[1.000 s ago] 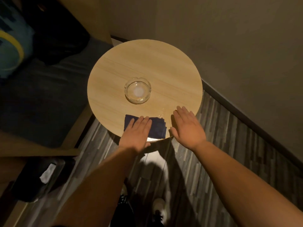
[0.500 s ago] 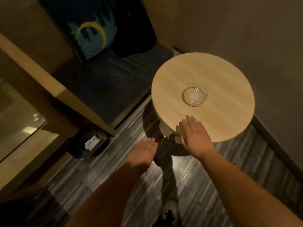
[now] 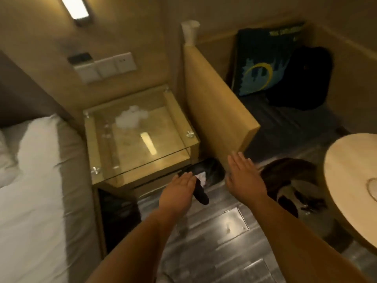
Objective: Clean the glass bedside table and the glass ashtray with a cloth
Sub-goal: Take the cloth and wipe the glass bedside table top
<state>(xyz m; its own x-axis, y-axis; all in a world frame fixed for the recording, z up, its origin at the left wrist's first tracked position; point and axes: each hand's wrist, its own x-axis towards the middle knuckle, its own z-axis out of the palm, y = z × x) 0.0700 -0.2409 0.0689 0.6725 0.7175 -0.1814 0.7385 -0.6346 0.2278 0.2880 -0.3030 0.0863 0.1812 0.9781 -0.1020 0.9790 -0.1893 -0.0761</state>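
Turning from the round table toward the glass bedside table (image 3: 140,135).

The cloth (image 3: 201,193) is now dangling from the left hand (image 3: 179,190), its fingers closing over it; the right hand (image 3: 244,176) is hovering flat, fingers together; the ashtray (image 3: 372,189) is sitting behind on the round table (image 3: 346,170), so the glass top looks next.
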